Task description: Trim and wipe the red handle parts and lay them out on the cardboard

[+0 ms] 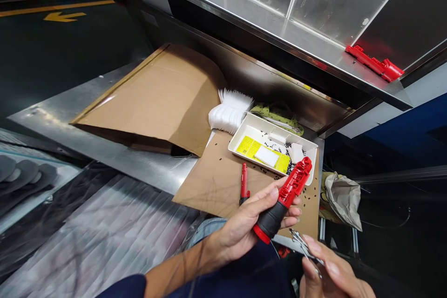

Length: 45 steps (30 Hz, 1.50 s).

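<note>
My left hand (240, 228) is closed around a red-and-black plastic tool housing (277, 207), tilted up to the right. Its ribbed red inside faces up, and a dark sleeve with a red end cap lies near the palm. Lower right, my right hand (330, 270) pinches a slim shiny metal tool (305, 246) that looks like tweezers, apart from the housing. Just beyond the housing is a white tray (239, 147) holding small black parts (279, 146), yellow printed sheets (247, 147) and white blocks (267, 155). A second red-and-black piece (244, 181) lies left of my left hand.
Brown cardboard (209, 181) covers part of the metal bench (167, 167), with black bits scattered on it. An open carton (157, 98) lies at left, beside a white foam bundle (231, 111). Another red piece (375, 63) rests on the raised metal shelf (314, 46).
</note>
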{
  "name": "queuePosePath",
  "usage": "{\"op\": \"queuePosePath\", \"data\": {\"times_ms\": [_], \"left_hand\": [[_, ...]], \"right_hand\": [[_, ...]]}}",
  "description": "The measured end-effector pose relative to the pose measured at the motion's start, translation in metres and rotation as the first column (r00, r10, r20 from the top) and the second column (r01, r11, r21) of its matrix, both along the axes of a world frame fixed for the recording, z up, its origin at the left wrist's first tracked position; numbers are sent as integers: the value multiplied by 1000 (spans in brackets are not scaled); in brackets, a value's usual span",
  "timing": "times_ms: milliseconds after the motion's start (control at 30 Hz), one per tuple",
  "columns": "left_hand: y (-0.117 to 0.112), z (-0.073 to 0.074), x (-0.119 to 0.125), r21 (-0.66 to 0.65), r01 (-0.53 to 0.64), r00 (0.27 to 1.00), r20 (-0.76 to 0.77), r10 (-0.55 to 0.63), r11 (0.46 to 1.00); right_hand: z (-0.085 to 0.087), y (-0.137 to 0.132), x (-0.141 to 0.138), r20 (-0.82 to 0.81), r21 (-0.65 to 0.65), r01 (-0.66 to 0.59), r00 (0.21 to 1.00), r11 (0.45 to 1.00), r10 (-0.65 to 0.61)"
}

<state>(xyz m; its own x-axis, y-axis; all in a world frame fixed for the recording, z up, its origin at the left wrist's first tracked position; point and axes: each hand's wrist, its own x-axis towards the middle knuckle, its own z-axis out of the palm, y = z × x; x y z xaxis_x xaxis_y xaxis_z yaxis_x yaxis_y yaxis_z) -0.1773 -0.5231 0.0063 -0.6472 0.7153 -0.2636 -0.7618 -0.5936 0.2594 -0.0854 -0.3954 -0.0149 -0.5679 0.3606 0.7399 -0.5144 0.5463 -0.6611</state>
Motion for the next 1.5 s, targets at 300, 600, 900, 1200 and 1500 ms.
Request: {"op": "queuePosePath", "data": {"times_ms": [300, 600, 900, 1200, 1500], "left_hand": [[0, -3, 0, -40, 2, 1000, 10, -2, 999], [1, -1, 0, -46, 18, 1000, 24, -17, 999], [3, -2, 1, -78, 2, 1000, 15, -1, 997], [2, -4, 0, -111, 22, 1000, -16, -24, 994], [4, -5, 1, -82, 11, 999, -42, -14, 997]], "right_hand": [[-1, -1, -2, 138, 40, -120, 984, 992, 113], [-1, 2, -4, 136, 82, -173, 977, 981, 161], [-1, 3, 1, 72, 50, -63, 996, 997, 59], [7, -10, -8, 89, -27, -38, 995, 999, 40], [-3, 4, -6, 93, 84, -182, 980, 980, 174]]}}
